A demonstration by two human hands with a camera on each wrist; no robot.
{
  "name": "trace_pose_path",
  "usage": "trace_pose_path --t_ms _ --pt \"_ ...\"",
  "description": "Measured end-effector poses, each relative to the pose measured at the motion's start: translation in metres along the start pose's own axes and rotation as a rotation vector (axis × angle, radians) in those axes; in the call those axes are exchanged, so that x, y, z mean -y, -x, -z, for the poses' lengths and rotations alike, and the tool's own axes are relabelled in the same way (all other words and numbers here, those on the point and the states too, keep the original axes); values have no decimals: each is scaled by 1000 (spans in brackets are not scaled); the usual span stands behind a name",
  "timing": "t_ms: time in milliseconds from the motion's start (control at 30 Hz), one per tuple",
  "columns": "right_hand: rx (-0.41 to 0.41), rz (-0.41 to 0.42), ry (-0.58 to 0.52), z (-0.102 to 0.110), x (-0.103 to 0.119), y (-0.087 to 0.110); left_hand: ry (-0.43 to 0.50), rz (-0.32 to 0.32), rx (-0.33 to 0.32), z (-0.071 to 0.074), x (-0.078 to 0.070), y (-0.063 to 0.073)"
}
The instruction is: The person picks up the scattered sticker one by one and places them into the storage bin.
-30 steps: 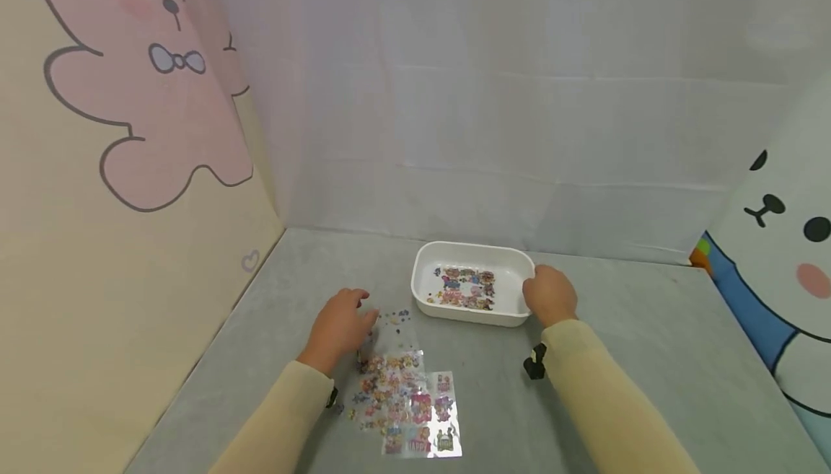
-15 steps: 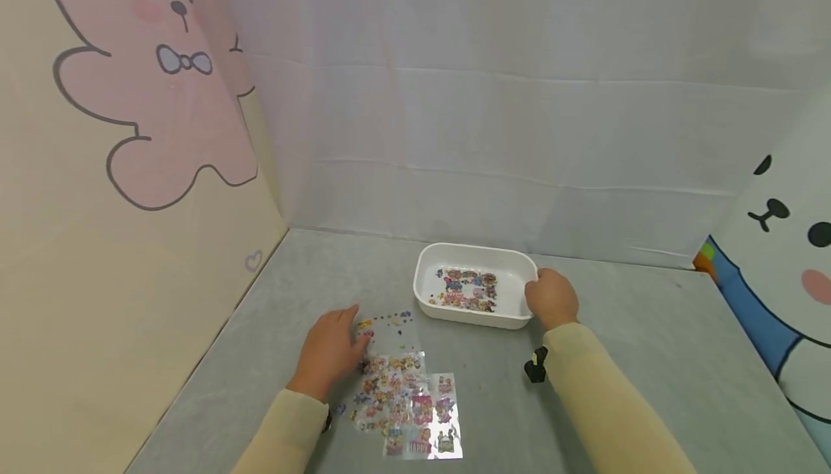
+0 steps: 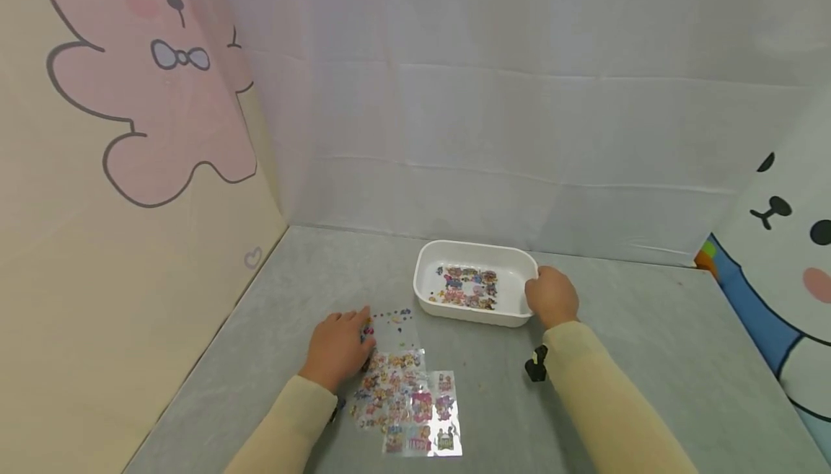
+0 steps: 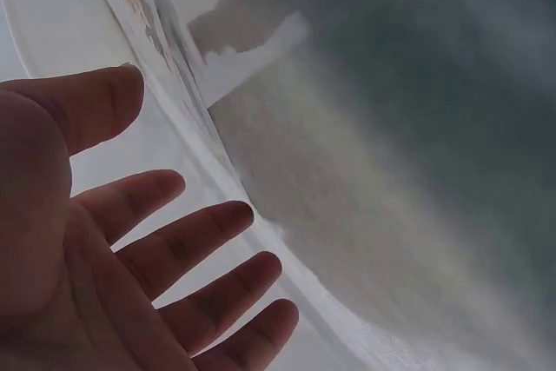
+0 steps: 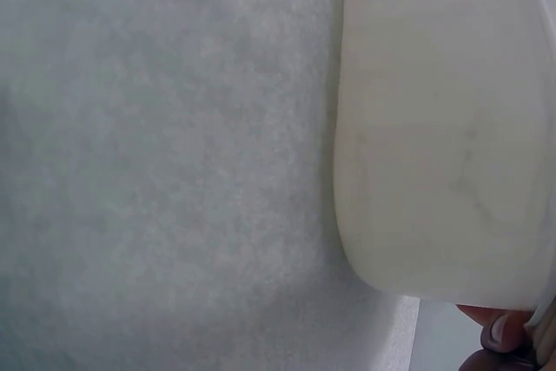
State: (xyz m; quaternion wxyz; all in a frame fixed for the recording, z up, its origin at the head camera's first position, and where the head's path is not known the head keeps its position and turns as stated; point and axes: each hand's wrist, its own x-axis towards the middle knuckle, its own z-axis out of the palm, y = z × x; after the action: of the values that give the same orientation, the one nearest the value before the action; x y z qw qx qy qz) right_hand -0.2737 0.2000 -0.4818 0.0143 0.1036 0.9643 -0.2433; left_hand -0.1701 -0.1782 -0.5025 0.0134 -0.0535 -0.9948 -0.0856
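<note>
Transparent sticker sheets lie overlapping on the grey table, left of centre. My left hand (image 3: 339,348) is over the left edge of the topmost sheet (image 3: 399,326), which bears tiny stickers. In the left wrist view, the fingers (image 4: 187,245) of that hand are spread and nearly straight, with nothing gripped. Below lie a densely printed sticker sheet (image 3: 386,391) and a glossy one (image 3: 444,413). My right hand (image 3: 552,297) grips the right end of a white plastic tray (image 3: 474,316); in the right wrist view its fingertips show at the tray's end. Colourful stickers (image 3: 464,290) lie inside the tray.
The grey tabletop (image 3: 649,337) extends to both sides of the arms. Behind it hangs a pale sheet (image 3: 519,135). A wall hanging with a pink bear (image 3: 175,120) is on the left, and one with a white bear (image 3: 798,243) on the right.
My left hand has come down from above the top sticker sheet onto its left edge, after a short shift back and then forward. The right hand and the tray stay put.
</note>
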Motion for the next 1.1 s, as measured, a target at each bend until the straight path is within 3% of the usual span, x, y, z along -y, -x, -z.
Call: trace_pose_path --t_ms 533,1100 --pt "8 -7 8 0 1 0 -115 14 34 -6 -2 -9" --pt "23 -11 20 0 1 -1 -122 36 -62 -13 -4 -17"
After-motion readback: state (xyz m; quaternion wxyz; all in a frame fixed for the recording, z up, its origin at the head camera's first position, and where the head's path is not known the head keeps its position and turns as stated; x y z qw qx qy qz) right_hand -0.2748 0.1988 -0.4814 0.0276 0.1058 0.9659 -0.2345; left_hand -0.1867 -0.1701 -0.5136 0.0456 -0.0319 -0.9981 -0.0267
